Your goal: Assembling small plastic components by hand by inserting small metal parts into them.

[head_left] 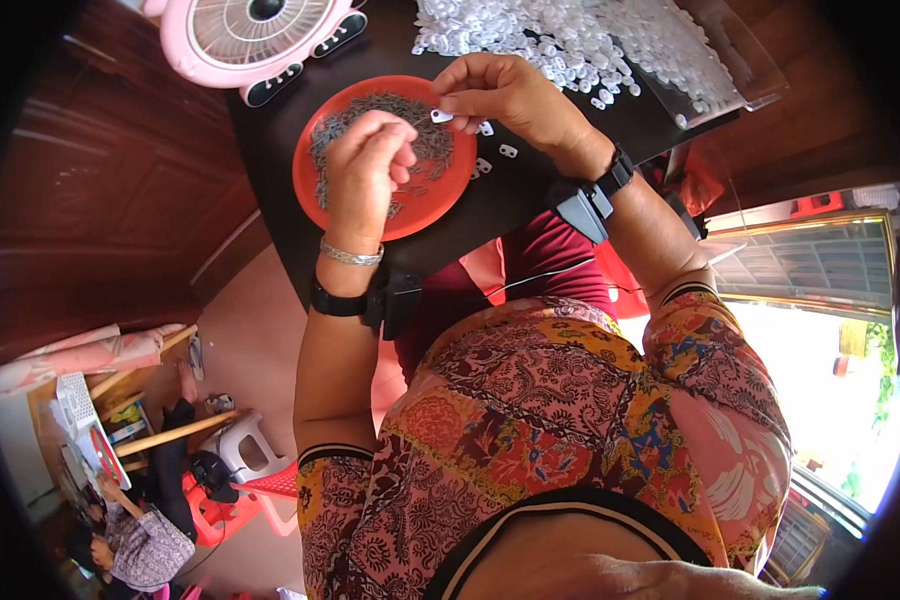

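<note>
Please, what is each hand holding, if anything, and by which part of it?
The right hand pinches a small white piece, seemingly by its right-hand end. Whether the left hand holds anything cannot be told.

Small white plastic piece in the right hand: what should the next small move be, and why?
Perhaps bring the left hand to the small white plastic piece: the right hand holds it near, but apart from, that hand, over a round red plastic bowl of thin grey metal-looking pieces.
</note>
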The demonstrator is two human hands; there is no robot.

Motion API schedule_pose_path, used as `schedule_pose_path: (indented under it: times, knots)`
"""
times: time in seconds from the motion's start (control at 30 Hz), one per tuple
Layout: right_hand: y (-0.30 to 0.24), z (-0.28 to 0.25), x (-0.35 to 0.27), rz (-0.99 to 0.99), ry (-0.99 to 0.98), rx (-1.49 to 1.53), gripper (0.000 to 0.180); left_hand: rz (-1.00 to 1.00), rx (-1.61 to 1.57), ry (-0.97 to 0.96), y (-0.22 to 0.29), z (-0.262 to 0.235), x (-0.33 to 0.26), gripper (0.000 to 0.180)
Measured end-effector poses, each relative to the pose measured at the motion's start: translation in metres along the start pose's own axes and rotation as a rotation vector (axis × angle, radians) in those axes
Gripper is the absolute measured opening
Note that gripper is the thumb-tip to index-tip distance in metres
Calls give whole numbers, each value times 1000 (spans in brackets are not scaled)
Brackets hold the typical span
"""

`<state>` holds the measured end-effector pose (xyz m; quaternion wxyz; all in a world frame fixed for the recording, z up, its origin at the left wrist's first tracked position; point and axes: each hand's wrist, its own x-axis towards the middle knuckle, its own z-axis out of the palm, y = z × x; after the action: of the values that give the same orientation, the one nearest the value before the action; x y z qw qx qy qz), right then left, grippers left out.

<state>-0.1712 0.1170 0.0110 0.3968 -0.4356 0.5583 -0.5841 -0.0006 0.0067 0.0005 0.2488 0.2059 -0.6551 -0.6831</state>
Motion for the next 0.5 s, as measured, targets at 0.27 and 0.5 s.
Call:
schedule_pose_path:
  times: [0.27, 0.5]
  knots:
    - [0, 33, 1, -70, 68, 38, 10, 12, 1, -22, 0, -1, -1, 13]
    - [7, 45, 1, -221, 114, 39, 14, 43, 23, 30, 0, 1, -3, 11]
